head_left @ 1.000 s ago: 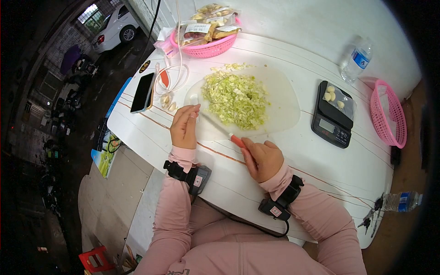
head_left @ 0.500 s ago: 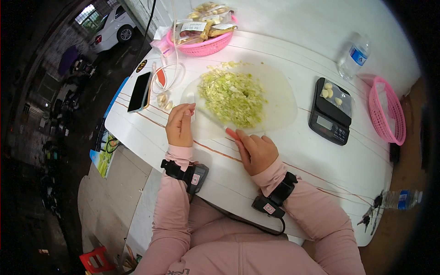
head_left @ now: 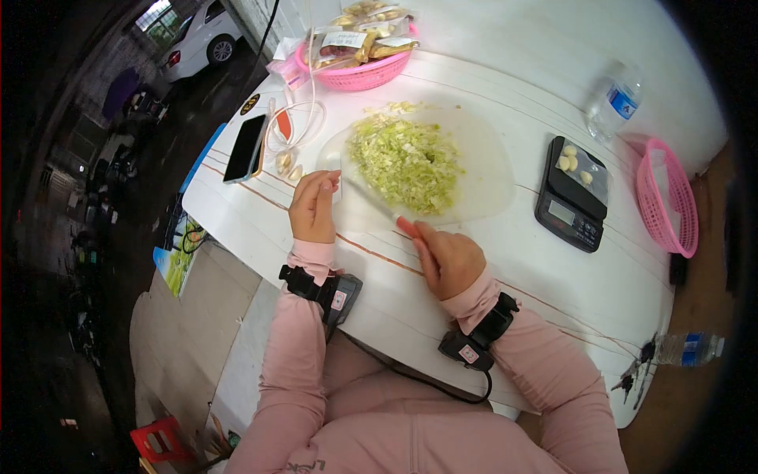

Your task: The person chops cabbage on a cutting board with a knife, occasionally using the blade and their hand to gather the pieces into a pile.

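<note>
My right hand (head_left: pixel 452 257) is closed round the pink handle of a knife (head_left: pixel 371 196), whose thin blade points left along the near edge of the chopped greens. Chopped pale green vegetable (head_left: pixel 407 162) lies heaped on a translucent cutting board (head_left: pixel 489 178). My left hand (head_left: pixel 316 205) is at the board's left edge near the blade's tip, its fingers pressed together; whether something small is between them cannot be made out. Garlic cloves (head_left: pixel 288 164) lie just beyond my left hand.
A phone (head_left: pixel 245 148) and white cable lie left. Behind stands a pink basket (head_left: pixel 359 77) of bagged food. On the right are a black scale (head_left: pixel 570 193) with cloves, another pink basket (head_left: pixel 667 197), bottles (head_left: pixel 614 103) and keys (head_left: pixel 636 371).
The knife and my right hand have shifted slightly right, and the blade shows more clearly. My left hand has moved slightly up, its fingers still together. The whole view has shifted a little.
</note>
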Demonstrator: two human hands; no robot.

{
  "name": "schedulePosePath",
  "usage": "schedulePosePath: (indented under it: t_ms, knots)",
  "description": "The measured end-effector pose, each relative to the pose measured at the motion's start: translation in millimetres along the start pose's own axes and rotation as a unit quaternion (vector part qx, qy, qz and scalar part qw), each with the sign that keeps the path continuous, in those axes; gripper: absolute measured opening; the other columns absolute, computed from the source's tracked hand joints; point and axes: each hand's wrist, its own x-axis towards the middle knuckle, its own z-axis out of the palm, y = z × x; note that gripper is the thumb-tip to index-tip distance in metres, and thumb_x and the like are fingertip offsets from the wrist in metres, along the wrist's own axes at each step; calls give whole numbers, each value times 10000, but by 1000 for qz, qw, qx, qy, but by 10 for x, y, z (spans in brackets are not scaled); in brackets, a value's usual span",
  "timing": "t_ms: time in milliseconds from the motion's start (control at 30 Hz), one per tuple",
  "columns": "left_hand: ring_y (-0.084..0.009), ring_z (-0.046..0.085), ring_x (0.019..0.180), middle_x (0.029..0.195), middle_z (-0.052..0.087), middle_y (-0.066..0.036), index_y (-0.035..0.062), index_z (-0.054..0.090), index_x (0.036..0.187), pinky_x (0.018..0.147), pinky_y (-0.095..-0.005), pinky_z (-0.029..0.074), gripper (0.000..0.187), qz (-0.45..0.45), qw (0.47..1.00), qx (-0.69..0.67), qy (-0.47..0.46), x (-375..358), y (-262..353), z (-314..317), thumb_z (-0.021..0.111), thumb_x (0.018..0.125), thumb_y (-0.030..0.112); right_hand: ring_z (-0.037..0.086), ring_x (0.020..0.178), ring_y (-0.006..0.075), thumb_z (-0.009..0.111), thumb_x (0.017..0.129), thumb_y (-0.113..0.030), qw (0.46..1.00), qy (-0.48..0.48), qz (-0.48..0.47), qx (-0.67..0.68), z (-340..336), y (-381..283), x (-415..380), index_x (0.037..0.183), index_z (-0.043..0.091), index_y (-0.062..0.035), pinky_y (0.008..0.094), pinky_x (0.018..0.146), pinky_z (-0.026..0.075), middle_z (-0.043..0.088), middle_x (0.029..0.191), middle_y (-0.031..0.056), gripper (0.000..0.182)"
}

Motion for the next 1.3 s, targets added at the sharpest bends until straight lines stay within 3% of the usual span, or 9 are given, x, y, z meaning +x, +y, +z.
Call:
schedulePosePath:
  t_ms: [267,333,467,567,733,867,967,1200,1300]
  knots:
    - [-180,630,909,1075,629,-110,-29,679,1075,816,-286,511,227,6,1000,-16,15,-10,15,-1,509,992,96,560,574,276,647,883,-105,999,-9,-46,-18,-56,-5,-8,1129,615,-28,374,552,434,604,707,100,259]
    - [-180,630,911,1057,636,-107,-26,679,1076,816,-285,508,231,2,1000,-15,10,-11,11,-6,505,993,103,558,569,269,640,888,-99,998,-1,2,-59,-64,-5,-6,1128,610,-19,368,543,422,606,703,100,255]
    - [-177,626,894,1035,643,-104,-25,679,1073,803,-283,503,233,2,1000,-1,9,-8,55,-14,504,990,105,556,567,267,633,890,-89,999,0,-31,-20,-101,-16,1,1129,607,-15,362,542,413,608,699,93,252]
    - [-184,610,1002,1125,607,-119,-40,665,1102,864,-301,514,277,-15,1000,4,-14,-18,80,-32,467,1019,136,550,559,269,629,894,-94,998,-53,-37,-4,-102,-43,-10,1129,607,-18,362,556,413,611,706,97,248]
    - [-177,610,989,1117,608,-115,-35,665,1101,852,-295,514,272,-2,999,35,-22,-3,41,-54,466,1019,130,533,568,265,616,908,-118,995,-9,17,-95,-49,-1,-36,1149,599,-27,360,571,407,597,715,93,259]
    - [-211,634,886,1012,643,-120,-25,679,1053,790,-300,497,217,11,1000,12,17,3,70,-2,512,973,87,516,561,271,614,906,-116,998,-37,-40,-34,-59,-22,-34,1149,595,-27,360,575,407,588,708,84,259]
    - [-216,637,884,1006,643,-123,-25,679,1047,789,-304,497,213,7,1000,1,27,-2,46,-1,513,969,81,516,559,267,620,902,-111,995,-37,-8,-93,-32,13,-48,1135,595,-26,357,568,405,584,705,85,250]
    - [-203,637,873,1002,646,-121,-21,682,1041,787,-297,499,215,7,999,7,30,6,41,-3,507,973,84,539,569,258,615,908,-116,996,-54,-36,-65,-69,-34,-17,1122,599,-28,354,564,410,587,705,77,232]
    - [-204,635,874,999,646,-124,-21,683,1042,790,-299,497,215,-3,1000,1,31,7,41,6,508,972,83,540,569,263,622,905,-122,996,-6,-7,-89,-35,9,-29,1132,598,-22,352,564,415,586,704,79,249]
